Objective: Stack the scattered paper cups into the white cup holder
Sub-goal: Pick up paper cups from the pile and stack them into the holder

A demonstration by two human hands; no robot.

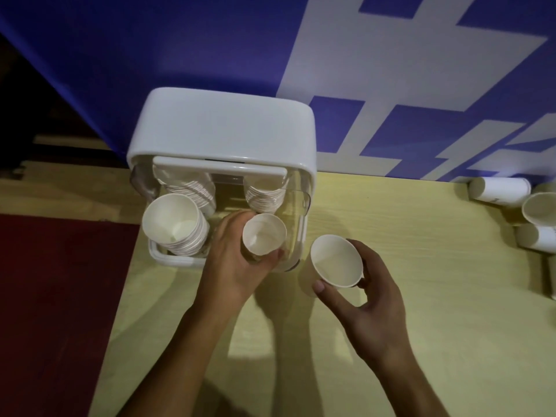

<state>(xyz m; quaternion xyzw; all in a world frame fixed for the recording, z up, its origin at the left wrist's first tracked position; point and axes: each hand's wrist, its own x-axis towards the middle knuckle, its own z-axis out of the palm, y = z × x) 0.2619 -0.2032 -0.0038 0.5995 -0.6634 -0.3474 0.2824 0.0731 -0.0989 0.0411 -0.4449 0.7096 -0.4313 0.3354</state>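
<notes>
The white cup holder [222,127] stands at the table's far left, its clear front open toward me. Inside it are stacks of white paper cups: a tall one at the front left [173,224] and two at the back [195,188] [264,194]. My left hand [237,263] grips one paper cup [263,234] upright over the holder's front right slot. My right hand [370,299] holds a second paper cup [335,260] above the table, just right of the holder, mouth tilted up toward me.
Several loose paper cups [499,191] lie and stand at the table's far right edge. A blue and white wall panel [391,85] rises behind the light wooden table [421,296]. A dark red floor [60,296] lies to the left.
</notes>
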